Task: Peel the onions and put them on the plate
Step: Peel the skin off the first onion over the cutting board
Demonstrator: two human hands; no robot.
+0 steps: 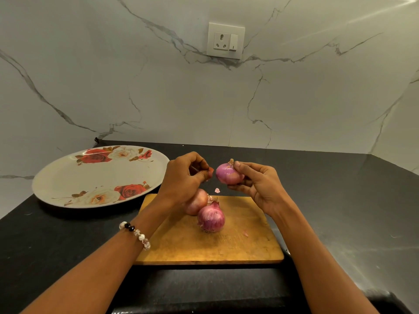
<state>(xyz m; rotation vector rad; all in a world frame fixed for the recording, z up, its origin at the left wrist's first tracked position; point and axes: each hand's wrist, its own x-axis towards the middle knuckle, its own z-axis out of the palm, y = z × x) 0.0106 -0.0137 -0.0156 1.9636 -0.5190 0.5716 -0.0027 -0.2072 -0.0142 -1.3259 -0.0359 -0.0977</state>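
While the right hand (256, 184) grips a red onion (228, 173) above the wooden board (238, 243), the left hand (184, 177) pinches a scrap of skin (210, 172) beside it. Two onions (210, 218) lie touching on the board; the floral plate (68, 177) sits left.

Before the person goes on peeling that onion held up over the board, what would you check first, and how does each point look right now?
1. Held purple onion secure in the right hand: ok, fingers curl round it.
2. Left hand has a grip on a scrap of skin: ok, pinched at the fingertips.
3. Onion over the wooden chopping board to catch peel: ok, a loose flake is falling there.
4. Round white rose-patterned plate ready: ok, no onions on it.
5. Two other onions steady on the board: ok, resting against each other.
6. Held onion fully peeled: cannot tell, its far side is hidden.
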